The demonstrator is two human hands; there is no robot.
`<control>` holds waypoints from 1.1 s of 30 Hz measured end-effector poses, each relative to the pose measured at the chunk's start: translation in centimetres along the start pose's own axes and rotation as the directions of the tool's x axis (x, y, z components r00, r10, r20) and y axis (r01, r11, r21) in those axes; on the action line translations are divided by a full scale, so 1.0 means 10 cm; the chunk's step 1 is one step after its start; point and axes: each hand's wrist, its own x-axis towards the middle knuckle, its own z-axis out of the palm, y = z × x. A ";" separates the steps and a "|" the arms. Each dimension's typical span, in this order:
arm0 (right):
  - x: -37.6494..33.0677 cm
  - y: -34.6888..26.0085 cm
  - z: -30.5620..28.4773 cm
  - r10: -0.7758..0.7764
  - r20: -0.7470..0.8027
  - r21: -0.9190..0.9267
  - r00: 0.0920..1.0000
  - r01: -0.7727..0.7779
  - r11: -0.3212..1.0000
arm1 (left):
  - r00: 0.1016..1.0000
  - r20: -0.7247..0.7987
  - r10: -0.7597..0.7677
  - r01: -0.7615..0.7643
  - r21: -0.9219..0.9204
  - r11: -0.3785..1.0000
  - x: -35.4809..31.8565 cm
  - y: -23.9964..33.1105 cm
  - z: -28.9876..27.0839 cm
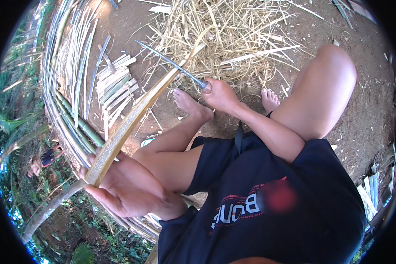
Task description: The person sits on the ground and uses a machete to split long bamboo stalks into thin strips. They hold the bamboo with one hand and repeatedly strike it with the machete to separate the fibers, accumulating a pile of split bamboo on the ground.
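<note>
A seated person's left hand (134, 182) is turned palm up, its fingers and thumb closing around the near end of a long yellow bamboo strip (138, 112), which slants up and away above the bare dirt ground (356, 105). The right hand (223, 95) is curled in a fist around a knife (167, 60), its thin blade crossing the strip toward the far end. Shavings (224, 35) heap at the ground's far edge; short slats (116, 83) lie toward its left edge.

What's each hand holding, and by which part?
Left hand holds the yellowish strip by its wide stretch; right hand grips the knife by its mostly hidden handle.
</note>
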 end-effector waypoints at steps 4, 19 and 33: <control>0.00 -0.03 0.02 -0.023 0.005 0.036 1.000 0.023 0.999 | 0.988 0.149 0.035 -0.055 0.135 0.989 0.17 -0.10 -0.01; -0.07 -0.30 -0.03 -0.017 0.161 0.067 0.987 0.006 0.998 | 0.990 0.138 -0.030 0.026 0.026 0.999 0.42 0.14 -0.09; 0.26 0.06 0.16 0.030 0.142 -0.078 0.989 -0.019 0.997 | 0.993 0.115 -0.036 0.025 0.097 0.995 0.55 0.12 -0.11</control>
